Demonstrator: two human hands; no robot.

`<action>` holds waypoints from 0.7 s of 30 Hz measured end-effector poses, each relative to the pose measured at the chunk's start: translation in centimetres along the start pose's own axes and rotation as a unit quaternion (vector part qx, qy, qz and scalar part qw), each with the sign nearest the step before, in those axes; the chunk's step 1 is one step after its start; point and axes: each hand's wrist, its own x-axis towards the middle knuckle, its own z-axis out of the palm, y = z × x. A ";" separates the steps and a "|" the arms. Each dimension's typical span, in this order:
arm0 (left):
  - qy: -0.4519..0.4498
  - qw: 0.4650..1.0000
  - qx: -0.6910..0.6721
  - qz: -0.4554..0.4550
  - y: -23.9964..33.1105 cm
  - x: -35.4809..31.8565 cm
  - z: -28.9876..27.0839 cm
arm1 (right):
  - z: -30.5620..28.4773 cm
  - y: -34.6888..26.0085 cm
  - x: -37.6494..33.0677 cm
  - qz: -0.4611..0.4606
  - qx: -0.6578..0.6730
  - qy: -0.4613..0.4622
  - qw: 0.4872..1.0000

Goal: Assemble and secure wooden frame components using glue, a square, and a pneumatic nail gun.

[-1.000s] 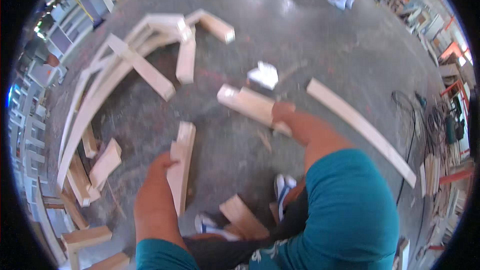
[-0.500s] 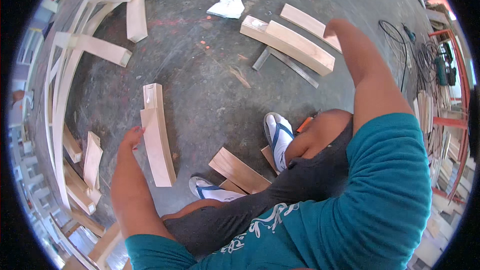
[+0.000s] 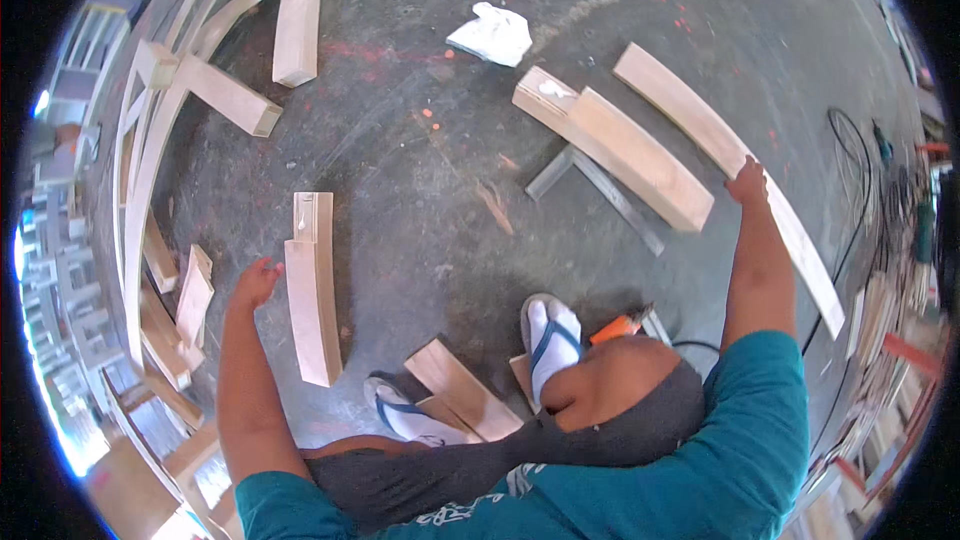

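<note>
On the dark grey concrete floor (image 3: 420,160), a short, thick, curved block of pale wood (image 3: 314,315) lies to the person's left, its stepped far end marked with a white patch. The left hand (image 3: 257,282) is positioned just beside this block, on its outer side, not touching it; the grip is apart and nothing is held.

To the person's right, a long, slim, curved board of pale wood (image 3: 690,115) extends obliquely from the upper right toward the lower right. The right hand (image 3: 747,180) is in contact with this board near its middle, at the near edge. Whether the grip is clamped on the edge or only resting against it cannot be determined.

Between the hands, closer to the right one, a second thick, stepped block of pale wood (image 3: 645,162) lies near the long board, apart from it; its step also bears a white patch. An L-shaped grey metal square (image 3: 620,203) lies on the near side of that block. Beyond is a crumpled white sheet (image 3: 495,35).

At upper left stands a framework of curved pale timbers (image 3: 150,165). Flat wooden pieces (image 3: 460,385) lie between the feet. An orange-coloured tool (image 3: 615,328) is partly hidden behind the right knee.
</note>
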 end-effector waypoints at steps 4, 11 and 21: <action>-0.016 0.999 0.032 0.031 8.8 -2.1 -1.6 | 1.9 1.9 5.5 -0.050 -0.077 0.058 0.994; 0.018 0.987 0.162 0.001 12.4 -5.2 -1.0 | -1.7 -3.1 4.7 -0.077 -0.142 -0.096 0.982; 0.033 0.989 0.141 -0.017 8.1 -5.9 5.3 | -2.7 -14.0 -6.6 -0.293 0.415 0.039 0.860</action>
